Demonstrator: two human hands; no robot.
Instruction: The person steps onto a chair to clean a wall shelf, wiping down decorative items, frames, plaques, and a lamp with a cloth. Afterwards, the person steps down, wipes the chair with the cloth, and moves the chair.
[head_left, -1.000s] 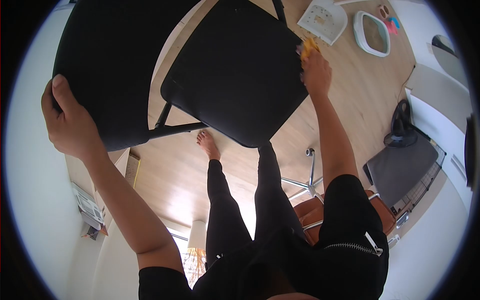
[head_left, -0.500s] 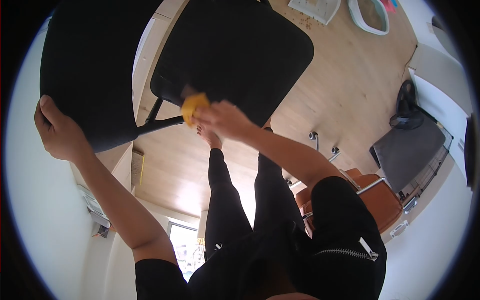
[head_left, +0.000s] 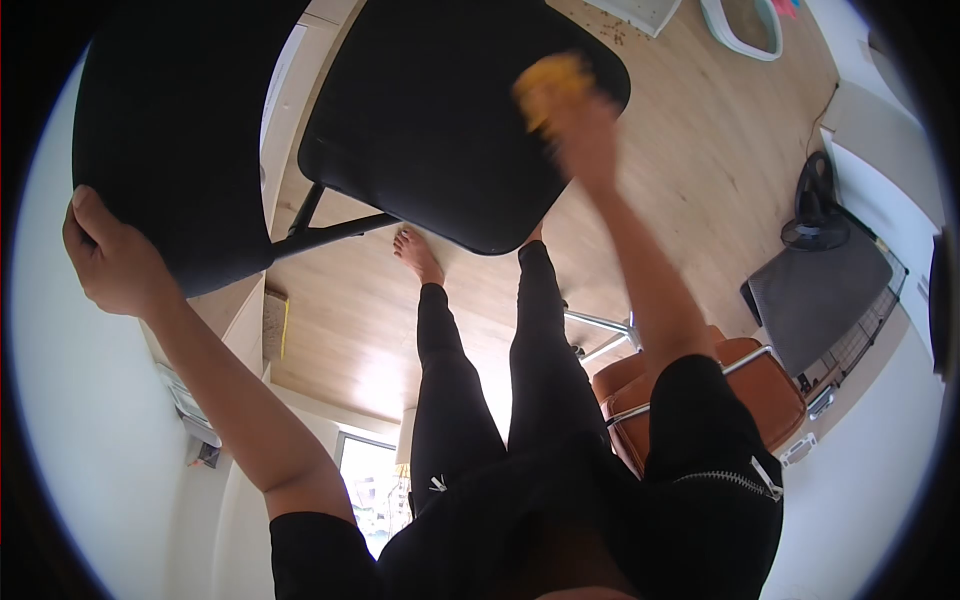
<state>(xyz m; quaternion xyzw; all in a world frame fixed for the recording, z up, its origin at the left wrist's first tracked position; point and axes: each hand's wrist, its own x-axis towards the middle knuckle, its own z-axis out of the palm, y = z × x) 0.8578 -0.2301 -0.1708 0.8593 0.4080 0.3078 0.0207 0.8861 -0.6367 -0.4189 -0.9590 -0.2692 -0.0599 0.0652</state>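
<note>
A black chair fills the upper left, with its backrest (head_left: 175, 150) beside me and its padded seat (head_left: 430, 130) farther right. My left hand (head_left: 115, 250) is closed round the backrest's outer edge, thumb on the near face. Bunched in my right hand (head_left: 588, 145) is a yellow cloth (head_left: 553, 92), over the seat near its right edge. Motion smears both the cloth and those fingers, and whether the cloth touches the seat is hard to make out. A black metal bar (head_left: 335, 236) joins the backrest and seat.
Brown chair (head_left: 755, 395) with metal legs stands right of my legs. Beyond it are a black fan (head_left: 815, 205) and a grey mat-like panel (head_left: 825, 290). A white tray (head_left: 650, 15) and a litter box (head_left: 745, 45) lie on the wooden floor, with crumbs nearby.
My right hand has swept the yellow cloth from the seat's near left edge across to its far right side. My left hand stays on the backrest, which has shifted very slightly.
</note>
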